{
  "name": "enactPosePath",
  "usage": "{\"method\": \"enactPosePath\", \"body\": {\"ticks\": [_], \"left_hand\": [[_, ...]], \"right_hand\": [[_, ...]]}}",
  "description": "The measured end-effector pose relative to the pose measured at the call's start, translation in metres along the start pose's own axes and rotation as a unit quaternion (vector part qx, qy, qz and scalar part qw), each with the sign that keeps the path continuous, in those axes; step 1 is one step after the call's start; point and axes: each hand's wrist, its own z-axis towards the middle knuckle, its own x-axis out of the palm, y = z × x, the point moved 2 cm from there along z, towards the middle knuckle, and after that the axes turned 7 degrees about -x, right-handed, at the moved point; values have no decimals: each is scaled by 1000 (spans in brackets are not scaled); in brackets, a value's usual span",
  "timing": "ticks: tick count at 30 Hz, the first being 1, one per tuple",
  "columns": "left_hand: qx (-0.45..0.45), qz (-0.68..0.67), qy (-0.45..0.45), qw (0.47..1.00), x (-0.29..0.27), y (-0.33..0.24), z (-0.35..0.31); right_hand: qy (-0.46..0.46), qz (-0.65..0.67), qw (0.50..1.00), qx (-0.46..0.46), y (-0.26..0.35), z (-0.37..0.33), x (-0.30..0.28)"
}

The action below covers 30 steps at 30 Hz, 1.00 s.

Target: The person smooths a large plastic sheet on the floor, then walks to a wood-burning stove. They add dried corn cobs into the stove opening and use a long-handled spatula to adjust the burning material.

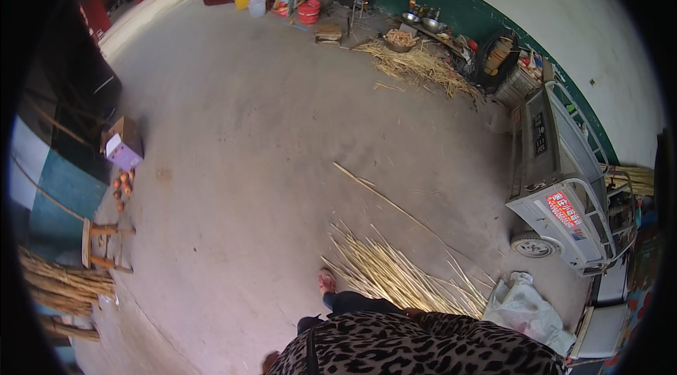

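Observation:
A small patch of skin colour at the lower edge, beside my leopard-print top [374, 347], seems to be my left hand [270, 361]; its fingers do not show. A sliver of what looks like my right hand [415, 312] shows past the top, close to a bundle of pale dry stalks [395, 273] on the floor. Whether it touches them is hidden. One longer stalk [384, 198] lies apart from the bundle. My foot in a reddish shoe [326, 281] stands at the bundle's left end.
A crumpled white sack [525, 308] lies right of the stalks. Behind it stands a grey cargo tricycle [543, 163]. Loose straw [416, 64], basins [432, 24] and buckets [308, 12] line the far wall. On the left are a carton [123, 143], a wooden stool [106, 244] and stacked stalks [60, 283].

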Motion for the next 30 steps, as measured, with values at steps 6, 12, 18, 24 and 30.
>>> {"method": "enactPosePath", "body": {"ticks": [6,12,18,24,30], "left_hand": [[-14,77,9,997,56,-132,39],[-37,82,-10,996,41,-271,97],[-86,75,-31,993,-14,-404,137],[-98,48,-95,990,-92,-589,164],[177,143,-130,965,-82,-847,230]], "right_hand": [[-159,-75,984,17,71,59,-162],[-331,-61,942,2,219,124,-382],[-232,19,972,-27,409,159,-473],[-196,54,971,-123,489,182,-509],[-251,37,967,-6,451,240,-626]]}}
